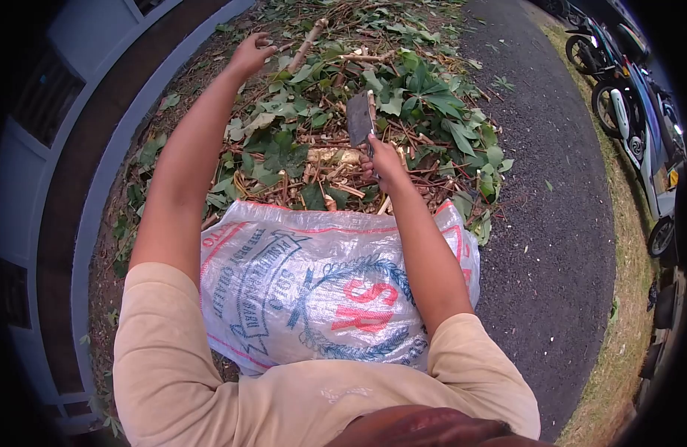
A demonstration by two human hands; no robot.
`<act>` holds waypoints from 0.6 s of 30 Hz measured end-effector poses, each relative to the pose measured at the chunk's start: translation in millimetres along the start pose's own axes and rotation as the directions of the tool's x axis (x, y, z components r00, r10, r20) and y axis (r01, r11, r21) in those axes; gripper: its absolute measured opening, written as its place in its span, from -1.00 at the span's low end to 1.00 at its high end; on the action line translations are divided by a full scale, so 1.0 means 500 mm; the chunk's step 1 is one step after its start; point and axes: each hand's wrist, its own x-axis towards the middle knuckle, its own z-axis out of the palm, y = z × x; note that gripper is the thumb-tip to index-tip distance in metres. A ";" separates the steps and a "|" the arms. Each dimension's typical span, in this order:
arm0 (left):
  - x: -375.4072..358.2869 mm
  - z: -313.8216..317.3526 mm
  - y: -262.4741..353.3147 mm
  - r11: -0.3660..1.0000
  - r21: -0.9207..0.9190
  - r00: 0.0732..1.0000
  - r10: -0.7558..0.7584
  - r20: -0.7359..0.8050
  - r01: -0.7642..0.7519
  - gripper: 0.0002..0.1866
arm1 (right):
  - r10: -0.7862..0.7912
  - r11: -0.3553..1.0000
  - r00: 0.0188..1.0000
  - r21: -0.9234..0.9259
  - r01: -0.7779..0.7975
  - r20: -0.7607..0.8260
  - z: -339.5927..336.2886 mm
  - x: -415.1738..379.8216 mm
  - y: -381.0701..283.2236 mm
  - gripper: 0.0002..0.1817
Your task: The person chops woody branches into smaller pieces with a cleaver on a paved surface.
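My right hand (pixel 383 165) is wrapped round the handle of a cleaver (pixel 358 119), whose broad dark blade points away from me. Below the blade lies a pale, hacked piece of wood (pixel 333 156) among chips and cut stems. Out to the upper left, my left hand (pixel 252 56) is held with its fingers apart and slightly bent, with nothing seen in it. A thick cut branch (pixel 308 46) lies just right of that hand. Over my lap spreads a white woven sack (pixel 284 298) with blue and red print.
Green leaves (pixel 440 104) and cut twigs cover the ground in front. A dark asphalt path (pixel 537 223) runs along the right, with grass and parked motorbikes (pixel 638 127) beyond it. On the left are a drain channel (pixel 64 194) and a pale building wall (pixel 19 190).
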 end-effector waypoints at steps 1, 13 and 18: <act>0.021 -0.023 0.018 0.989 0.038 0.981 0.150 -0.123 -0.146 -0.44 | 0.027 1.000 1.000 -0.006 -0.026 0.004 -0.005 0.006 0.010 -0.59; -0.581 -0.331 -0.309 0.848 0.496 0.889 -0.361 0.282 0.187 -0.66 | 0.038 0.960 0.999 -0.277 -0.042 -0.018 0.023 0.005 0.050 -0.62; -0.876 -0.416 -0.246 0.945 0.158 0.958 -0.278 -0.076 0.286 -0.26 | 0.023 0.924 1.000 -0.382 -0.026 -0.012 0.041 0.010 0.078 -0.62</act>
